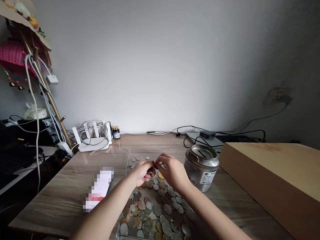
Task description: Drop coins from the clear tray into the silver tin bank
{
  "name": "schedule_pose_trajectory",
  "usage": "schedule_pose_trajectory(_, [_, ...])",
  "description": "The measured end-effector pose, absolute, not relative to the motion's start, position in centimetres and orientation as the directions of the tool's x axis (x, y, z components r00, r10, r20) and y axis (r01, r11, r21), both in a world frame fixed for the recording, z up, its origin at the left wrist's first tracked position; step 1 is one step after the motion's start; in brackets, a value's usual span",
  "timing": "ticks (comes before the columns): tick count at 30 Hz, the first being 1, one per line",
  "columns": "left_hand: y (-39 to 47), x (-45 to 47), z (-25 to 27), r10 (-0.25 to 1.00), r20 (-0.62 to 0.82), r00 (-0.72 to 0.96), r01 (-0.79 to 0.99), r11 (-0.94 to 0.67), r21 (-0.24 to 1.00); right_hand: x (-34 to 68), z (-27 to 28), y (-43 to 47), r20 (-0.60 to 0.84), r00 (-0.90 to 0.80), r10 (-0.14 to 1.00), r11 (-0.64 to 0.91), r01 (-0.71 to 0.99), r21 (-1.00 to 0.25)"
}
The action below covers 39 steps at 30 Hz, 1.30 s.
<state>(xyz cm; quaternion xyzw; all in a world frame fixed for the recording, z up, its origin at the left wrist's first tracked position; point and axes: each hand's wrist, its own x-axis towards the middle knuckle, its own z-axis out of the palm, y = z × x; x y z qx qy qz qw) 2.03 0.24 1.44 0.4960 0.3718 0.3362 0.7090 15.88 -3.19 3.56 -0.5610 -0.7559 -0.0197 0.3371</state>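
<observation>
Both hands meet above a clear tray [128,160] in the middle of the desk. Several loose coins [167,209], silver, copper and gold in colour, lie spread in it. My left hand [143,172] is curled round a few dark-looking coins [150,171], their edges partly hidden by the fingers. Thumb and fingers of my right hand [172,169] are pinched together right at the left fingertips. Whatever sits in that pinch is too small to make out. To the right of my right hand stands a metal tin [201,171] with a slotted lid and a wire handle.
A large tan box [265,180] takes up the right side. Left of the tray lies a blurred-out phone-like object [99,190]. Along the wall are a white router [93,144], a small jar [116,132], black cables [197,126] and a flat silver device [192,137].
</observation>
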Motion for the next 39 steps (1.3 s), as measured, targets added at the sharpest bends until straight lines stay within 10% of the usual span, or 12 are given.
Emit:
schedule_pose_trajectory(6, [0.7,1.7,1.5,0.845,-0.291,0.449,-0.078,0.361,0.929,20.9,7.1,-4.6,0.775,0.258,0.578,0.173,0.889,-0.425])
schedule_pose_trajectory(10, [0.9,1.8,1.4,0.833,-0.361,0.418,-0.038,0.413,0.910,25.4,8.2,-4.2,0.623,0.546,0.561,-0.121,0.798,-0.591])
schedule_pose_trajectory(15, [0.9,1.8,1.1,0.825,-0.320,0.466,-0.075,0.397,0.915,27.5,7.5,-3.2,0.550,0.448,0.705,-0.153,0.853,-0.499])
schedule_pose_trajectory(21, [1.1,1.8,0.8,0.868,-0.246,0.432,-0.115,0.324,0.939,23.8,7.5,-4.2,0.834,0.286,0.471,0.141,0.909,-0.391])
schedule_pose_trajectory(28, [0.9,2.1,1.1,0.918,-0.187,0.351,-0.116,0.240,0.964,16.9,4.1,-3.2,0.367,-0.168,0.915,0.326,0.843,-0.428])
schedule_pose_trajectory(34, [0.6,2.2,1.3,0.897,-0.217,0.386,-0.092,0.272,0.958,15.8,3.5,-3.1,0.317,-0.092,0.944,0.238,0.855,-0.461])
schedule_pose_trajectory(39, [0.6,2.1,1.0,0.867,-0.285,0.407,-0.108,0.356,0.928,19.4,7.2,-4.8,0.610,0.225,0.760,0.128,0.868,-0.480])
